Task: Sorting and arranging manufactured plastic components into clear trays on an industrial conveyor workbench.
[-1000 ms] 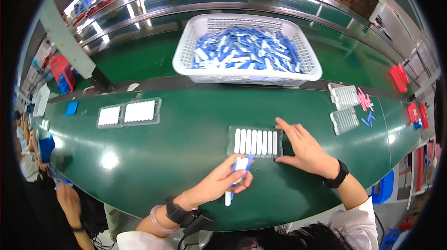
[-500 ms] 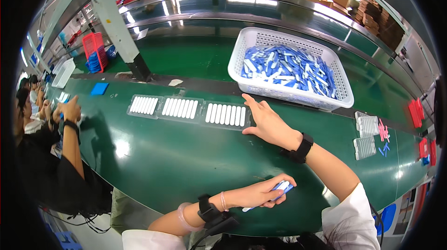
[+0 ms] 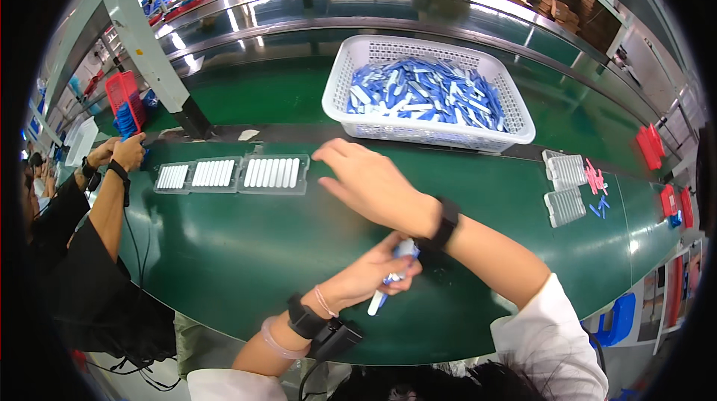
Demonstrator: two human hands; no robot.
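Note:
My left hand [image 3: 377,266] is closed around a small bunch of slim blue-and-white strips [image 3: 377,302], one of which sticks out below the fingers. Just beyond it, my right hand [image 3: 377,188] hovers over the green table, fingers spread and holding nothing. Its fingertips are a little right of a row of three clear plastic trays, apart from them. Each tray, like the nearest one [image 3: 273,175], has several white strips side by side. Behind my right hand stands a white perforated basket [image 3: 429,132] heaped with blue-and-white strips [image 3: 426,95].
On the right lie two clear ribbed trays [image 3: 565,207], pink pieces [image 3: 595,177] and blue pieces [image 3: 600,207]. A co-worker's hands [image 3: 123,153] work at the left, near a red basket [image 3: 125,98]. A metal post [image 3: 146,35] rises behind the tray row.
The tray row has slid left, and my right hand has come away from its end. My left hand has moved up and left with the strips. The view has shifted; the co-worker's hands have moved.

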